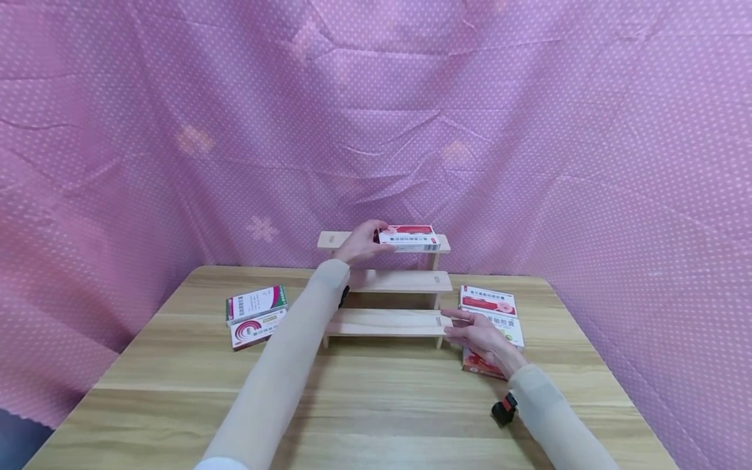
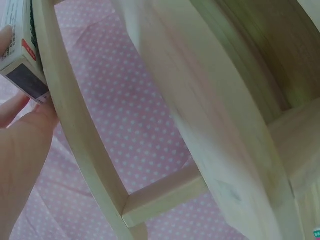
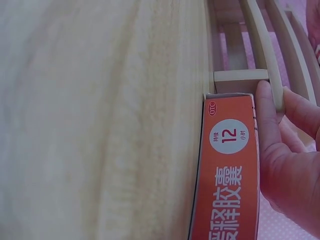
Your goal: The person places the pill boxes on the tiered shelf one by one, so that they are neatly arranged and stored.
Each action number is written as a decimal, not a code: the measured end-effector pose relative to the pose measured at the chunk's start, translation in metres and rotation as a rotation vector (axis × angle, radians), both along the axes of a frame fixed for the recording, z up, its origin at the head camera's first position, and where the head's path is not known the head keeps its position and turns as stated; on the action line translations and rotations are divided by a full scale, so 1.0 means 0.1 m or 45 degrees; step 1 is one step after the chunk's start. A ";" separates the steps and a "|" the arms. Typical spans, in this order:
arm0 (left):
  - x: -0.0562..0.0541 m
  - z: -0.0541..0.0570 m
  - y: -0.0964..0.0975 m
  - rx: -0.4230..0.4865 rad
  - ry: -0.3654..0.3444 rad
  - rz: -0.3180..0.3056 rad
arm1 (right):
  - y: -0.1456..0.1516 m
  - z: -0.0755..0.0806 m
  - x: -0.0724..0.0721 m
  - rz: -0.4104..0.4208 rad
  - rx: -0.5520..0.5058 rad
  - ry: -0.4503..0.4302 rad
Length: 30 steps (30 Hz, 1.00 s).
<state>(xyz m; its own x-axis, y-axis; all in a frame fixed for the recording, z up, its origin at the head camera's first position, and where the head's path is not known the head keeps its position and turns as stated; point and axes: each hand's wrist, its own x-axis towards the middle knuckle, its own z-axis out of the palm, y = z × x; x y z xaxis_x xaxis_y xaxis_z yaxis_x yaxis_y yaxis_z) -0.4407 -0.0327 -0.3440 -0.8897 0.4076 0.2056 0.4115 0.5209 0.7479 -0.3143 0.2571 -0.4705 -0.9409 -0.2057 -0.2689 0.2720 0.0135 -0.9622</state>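
We see the left hand holding a red-and-white box by its left end, pinched between thumb and fingers. The box lies flat at the right-hand part of the top shelf of a three-step wooden rack; we cannot tell whether its full weight rests there. Its barcoded side faces the person.

The right hand grips the right end of the bottom shelf, with thumb and fingers set on either side of the wood. The middle shelf carries nothing that we can see.

Just right of the rack, three boxes form a column on the counter: a matching box at the back, a white box in the middle, and an orange box in front, partly hidden by the right hand. In the right wrist view we read "12" in a white circle on the orange one.

Left of the rack lie a green-edged box and, just in front, an arc-printed box. Behind everything hangs a dotted pink curtain.
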 end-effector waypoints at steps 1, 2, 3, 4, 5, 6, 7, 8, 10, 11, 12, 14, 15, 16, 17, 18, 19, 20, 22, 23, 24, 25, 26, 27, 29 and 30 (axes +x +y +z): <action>0.00 -0.01 0.00 -0.007 -0.006 0.002 | 0.00 0.00 0.00 0.000 -0.001 -0.001; 0.00 -0.01 0.00 -0.017 -0.007 0.005 | 0.00 0.00 0.00 -0.004 -0.003 -0.005; 0.00 -0.02 0.00 -0.018 -0.017 0.012 | 0.00 0.01 0.00 0.002 -0.004 -0.002; -0.01 -0.02 0.00 -0.014 -0.027 0.016 | 0.00 0.01 0.00 -0.001 -0.007 -0.006; -0.01 -0.02 0.00 -0.011 -0.038 0.018 | 0.00 0.01 0.00 -0.001 -0.010 -0.008; -0.02 -0.02 0.00 -0.002 -0.051 0.018 | 0.00 0.02 0.00 -0.006 -0.014 -0.010; -0.02 -0.02 0.00 0.007 -0.063 0.020 | 0.00 0.02 0.00 -0.005 -0.014 -0.008; -0.03 -0.02 0.01 0.012 -0.076 0.023 | 0.00 0.02 -0.01 -0.005 -0.016 -0.009; -0.04 -0.02 0.02 0.015 -0.096 0.019 | 0.01 0.01 -0.01 -0.006 -0.019 -0.012; -0.05 -0.01 0.02 0.010 -0.098 0.014 | 0.01 0.01 -0.01 -0.006 -0.020 -0.014; -0.05 -0.01 0.03 0.009 -0.098 0.011 | 0.01 0.01 -0.01 -0.004 -0.020 -0.014; -0.06 -0.01 0.04 -0.003 -0.091 0.004 | 0.02 0.01 -0.01 0.004 -0.012 -0.011; -0.06 -0.01 0.04 -0.013 -0.078 0.006 | 0.02 0.01 -0.01 0.002 -0.012 -0.012; -0.05 -0.02 0.05 -0.025 -0.065 0.010 | 0.02 0.01 0.00 -0.003 -0.012 -0.015; -0.05 -0.02 0.05 -0.030 -0.060 0.014 | 0.01 0.01 0.00 -0.004 -0.012 -0.016; -0.04 -0.02 0.06 -0.037 -0.050 0.022 | 0.02 0.01 0.01 -0.002 -0.012 -0.014; -0.04 -0.03 0.07 -0.045 -0.044 0.034 | 0.01 0.01 0.01 -0.002 -0.012 -0.013; -0.04 -0.03 0.07 -0.055 -0.037 0.045 | 0.01 0.01 0.02 -0.003 -0.016 -0.012; -0.04 -0.04 0.08 -0.070 -0.029 0.070 | 0.01 0.01 0.02 -0.007 -0.023 -0.013; -0.03 -0.04 0.09 -0.071 -0.027 0.081 | 0.01 0.01 0.02 -0.005 -0.025 -0.013; -0.04 -0.05 0.09 -0.064 -0.030 0.093 | 0.01 0.01 0.02 -0.004 -0.029 -0.014; -0.04 -0.05 0.10 -0.055 -0.035 0.101 | 0.01 0.01 0.02 -0.004 -0.032 -0.015; -0.04 -0.06 0.10 -0.051 -0.035 0.108 | 0.01 0.01 0.02 -0.006 -0.035 -0.017; -0.03 -0.06 0.10 -0.043 -0.037 0.113 | 0.01 0.01 0.02 -0.006 -0.036 -0.019; -0.03 -0.06 0.10 -0.027 -0.041 0.121 | 0.00 0.01 0.02 -0.012 -0.040 -0.026; -0.03 -0.07 0.10 -0.018 -0.044 0.124 | 0.00 0.01 0.02 -0.014 -0.042 -0.028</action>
<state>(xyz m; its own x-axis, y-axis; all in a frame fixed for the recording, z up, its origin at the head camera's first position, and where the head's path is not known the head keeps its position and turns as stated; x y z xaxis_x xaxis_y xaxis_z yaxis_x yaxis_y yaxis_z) -0.4438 -0.0232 -0.3507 -0.9318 0.3214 0.1686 0.3321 0.5679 0.7532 -0.3127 0.2569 -0.4692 -0.9372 -0.2043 -0.2826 0.2929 -0.0214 -0.9559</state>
